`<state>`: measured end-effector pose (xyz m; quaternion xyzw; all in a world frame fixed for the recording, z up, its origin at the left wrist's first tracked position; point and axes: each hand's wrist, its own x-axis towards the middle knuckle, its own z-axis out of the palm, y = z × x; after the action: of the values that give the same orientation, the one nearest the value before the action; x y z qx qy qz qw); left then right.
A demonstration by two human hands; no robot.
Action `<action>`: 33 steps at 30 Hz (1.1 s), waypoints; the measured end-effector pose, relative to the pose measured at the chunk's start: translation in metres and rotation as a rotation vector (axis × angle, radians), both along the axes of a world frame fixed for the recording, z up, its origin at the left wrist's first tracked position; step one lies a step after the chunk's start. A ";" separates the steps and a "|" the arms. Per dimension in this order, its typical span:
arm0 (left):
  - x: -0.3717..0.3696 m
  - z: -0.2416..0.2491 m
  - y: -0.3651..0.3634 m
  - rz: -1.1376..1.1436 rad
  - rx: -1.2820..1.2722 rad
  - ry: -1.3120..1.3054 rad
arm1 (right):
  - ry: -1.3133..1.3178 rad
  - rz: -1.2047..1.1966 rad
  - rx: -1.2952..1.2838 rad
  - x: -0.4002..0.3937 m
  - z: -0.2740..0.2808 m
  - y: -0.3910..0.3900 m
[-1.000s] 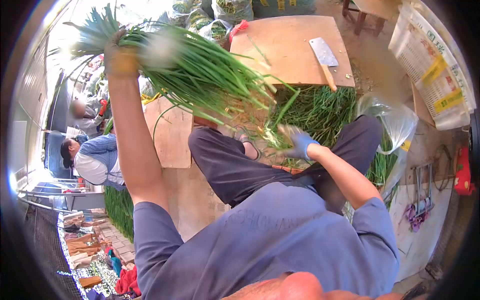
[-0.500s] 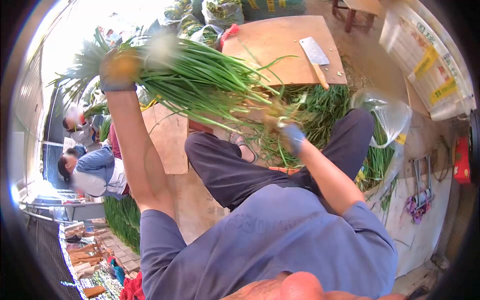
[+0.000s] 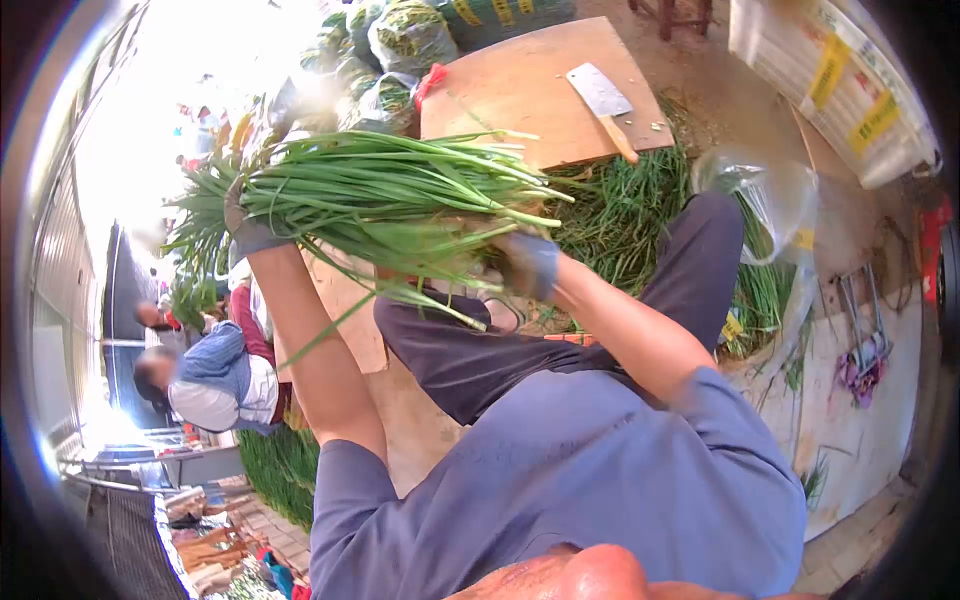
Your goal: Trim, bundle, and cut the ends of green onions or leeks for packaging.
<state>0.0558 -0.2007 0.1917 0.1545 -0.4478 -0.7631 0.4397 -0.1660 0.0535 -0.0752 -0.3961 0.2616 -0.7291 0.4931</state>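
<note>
A large bundle of long green stalks (image 3: 400, 185) lies across the space over my lap, its leafy tips at the left and its pale ends at the right. My left hand (image 3: 248, 218), in a dark glove, is wrapped round the leafy part. At the lower edge of the stalk ends is my right hand (image 3: 515, 258), also gloved; its fingers are blurred and partly hidden by the stalks. A cleaver (image 3: 602, 95) with a wooden handle rests on a wooden board (image 3: 520, 80) beyond the bundle.
Loose greens (image 3: 625, 215) are heaped between my knees and the board. Bagged greens (image 3: 410, 38) stand at the top. A clear plastic bag (image 3: 780, 205) is on the right. Two people (image 3: 215, 375) are at the left, beside more greens (image 3: 275, 465).
The bundle and my left hand have moved down and slightly right in view. My right hand has shifted left to the stalk ends, away from the loose greens.
</note>
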 end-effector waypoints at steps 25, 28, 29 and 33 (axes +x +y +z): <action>-0.005 -0.075 0.014 0.108 -0.100 0.165 | -0.595 -0.199 0.005 -0.139 0.077 0.178; -0.009 -0.060 0.035 0.168 -0.046 0.184 | -0.272 -0.188 0.311 -0.113 0.070 0.169; -0.011 -0.057 0.037 0.185 -0.045 0.192 | -0.130 -0.138 0.435 -0.089 0.091 0.158; -0.021 -0.048 0.042 0.228 -0.091 0.218 | 0.061 -0.190 0.412 -0.036 0.086 0.108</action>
<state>0.0350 -0.1584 0.1434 0.1006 -0.4111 -0.6993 0.5761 -0.2020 0.1619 0.0104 -0.2823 0.4558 -0.6911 0.4847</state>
